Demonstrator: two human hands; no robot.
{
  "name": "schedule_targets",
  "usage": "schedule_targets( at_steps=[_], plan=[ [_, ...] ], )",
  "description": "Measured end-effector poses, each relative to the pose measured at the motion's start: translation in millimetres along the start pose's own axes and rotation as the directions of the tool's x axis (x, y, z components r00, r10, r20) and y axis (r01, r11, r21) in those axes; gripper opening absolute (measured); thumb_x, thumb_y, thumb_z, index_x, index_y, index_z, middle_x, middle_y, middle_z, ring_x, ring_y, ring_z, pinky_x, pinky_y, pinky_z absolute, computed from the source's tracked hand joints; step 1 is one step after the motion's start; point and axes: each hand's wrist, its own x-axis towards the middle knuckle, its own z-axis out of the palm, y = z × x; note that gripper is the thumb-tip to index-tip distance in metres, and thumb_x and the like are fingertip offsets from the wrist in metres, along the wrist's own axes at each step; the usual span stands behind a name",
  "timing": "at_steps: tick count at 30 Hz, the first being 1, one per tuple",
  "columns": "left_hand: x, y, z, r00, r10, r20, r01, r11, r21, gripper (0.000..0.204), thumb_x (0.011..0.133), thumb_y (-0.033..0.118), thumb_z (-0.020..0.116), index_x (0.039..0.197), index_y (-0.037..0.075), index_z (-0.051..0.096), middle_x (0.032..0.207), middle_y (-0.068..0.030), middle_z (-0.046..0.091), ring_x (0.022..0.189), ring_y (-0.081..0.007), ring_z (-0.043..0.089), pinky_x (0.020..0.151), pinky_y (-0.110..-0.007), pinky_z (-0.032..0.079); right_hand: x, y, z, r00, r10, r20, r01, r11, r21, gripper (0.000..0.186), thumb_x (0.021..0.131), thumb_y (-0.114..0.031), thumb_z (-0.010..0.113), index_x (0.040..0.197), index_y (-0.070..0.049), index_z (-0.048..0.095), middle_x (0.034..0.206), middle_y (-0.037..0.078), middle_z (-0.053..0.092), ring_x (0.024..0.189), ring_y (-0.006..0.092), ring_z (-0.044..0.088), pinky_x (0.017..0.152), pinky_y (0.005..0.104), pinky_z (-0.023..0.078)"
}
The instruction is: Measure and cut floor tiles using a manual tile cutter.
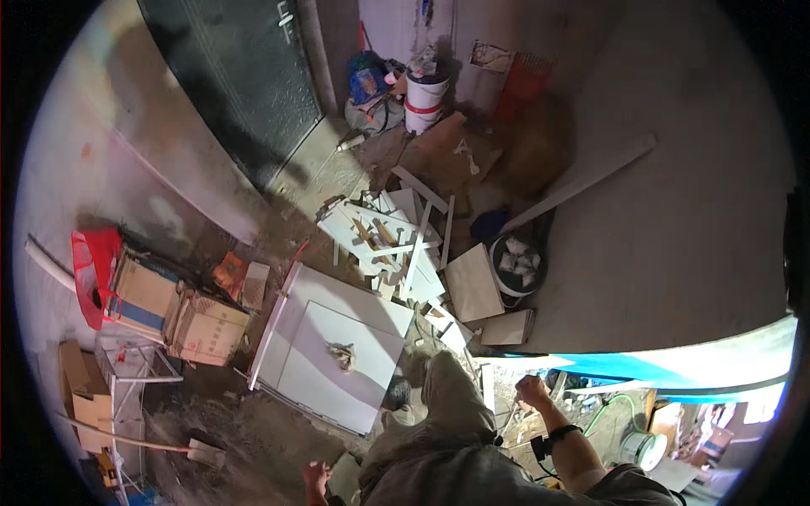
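My right hand (531,391) is raised on the right of my legs, fingers curled into a fist, and nothing shows in it. A dark band circles that wrist. Low in the picture, my left hand (316,474) hangs beside my body with its fingers curled; I see nothing in it either. Neither hand touches anything around it. Just ahead of my bent knee lies a large white panel stack (287,354), with a crumpled beige glove or rag (342,357) on top. Beyond it, white boards and strips (392,244) are heaped loosely on the floor.
Flattened cardboard boxes (211,329) and a red bag (94,274) lie at the left, near a long-handled shovel (205,453). A round tub (519,268) with filled bags stands by the right wall. A white bucket (424,105) is at the back, near a dark door (236,76).
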Motion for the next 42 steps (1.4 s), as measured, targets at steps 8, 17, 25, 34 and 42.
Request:
schedule_targets(
  at_steps=[8, 17, 25, 34, 42],
  plan=[
    [-18.1, 25.3, 47.5, 0.992, -0.005, -0.127, -0.013, 0.990, -0.137, 0.012, 0.091, 0.007, 0.065, 0.094, -0.001, 0.056, 0.072, -0.0086, 0.057, 0.054, -0.0184, 0.058, 0.045, -0.031, 0.046, 126.9, -29.1, -2.6, 0.975, 0.140, 0.176, -0.171, 0.970, 0.176, 0.023, 0.085, -0.025, 0.066, 0.081, -0.003, 0.070, 0.068, 0.012, 0.070, 0.055, 0.0222, 0.069, 0.057, 0.0400, 0.058],
    [-19.9, 89.2, 94.4, 0.988, 0.150, -0.032, -0.148, 0.987, 0.057, 0.023, 0.098, 0.009, 0.059, 0.115, -0.007, 0.055, 0.083, -0.0154, 0.065, 0.064, -0.0222, 0.066, 0.055, -0.035, 0.056, 290.9, 12.5, 13.4, 0.971, -0.058, 0.231, 0.079, 0.993, -0.083, 0.025, 0.087, -0.019, 0.066, 0.095, 0.005, 0.067, 0.069, 0.014, 0.069, 0.058, 0.0215, 0.069, 0.053, 0.0365, 0.057],
    [101.4, 191.6, 255.2, 0.948, 0.309, 0.071, -0.317, 0.915, 0.250, 0.024, 0.089, 0.019, 0.065, 0.087, -0.005, 0.066, 0.075, -0.0121, 0.066, 0.072, -0.0220, 0.069, 0.063, -0.036, 0.055, 455.2, -36.2, 88.2, 0.923, 0.110, 0.367, -0.101, 0.994, -0.046, 0.027, 0.088, -0.023, 0.067, 0.088, 0.004, 0.067, 0.070, 0.013, 0.069, 0.058, 0.0216, 0.068, 0.053, 0.0346, 0.057],
    [356.8, 292.8, 539.8, 0.873, 0.360, 0.329, -0.248, 0.909, -0.336, 0.029, 0.098, 0.018, 0.062, 0.113, -0.008, 0.061, 0.097, -0.0168, 0.069, 0.086, -0.0242, 0.068, 0.080, -0.038, 0.056, 689.0, -75.7, 336.3, 0.943, -0.333, -0.002, 0.311, 0.883, -0.351, 0.073, 0.089, -0.054, 0.064, 0.118, 0.012, 0.053, 0.107, 0.035, 0.061, 0.094, 0.0470, 0.064, 0.080, 0.0506, 0.054],
    [508.6, 305.3, 629.9, 0.768, 0.509, 0.389, -0.329, 0.835, -0.442, 0.028, 0.099, 0.020, 0.063, 0.112, -0.005, 0.061, 0.097, -0.0115, 0.068, 0.088, -0.0225, 0.067, 0.080, -0.037, 0.054, 747.7, -62.7, 413.1, 0.869, -0.464, -0.174, 0.358, 0.830, -0.427, 0.087, 0.072, -0.028, 0.076, 0.139, 0.010, 0.035, 0.122, 0.030, 0.054, 0.101, 0.0472, 0.062, 0.084, 0.0525, 0.053]
  ],
)
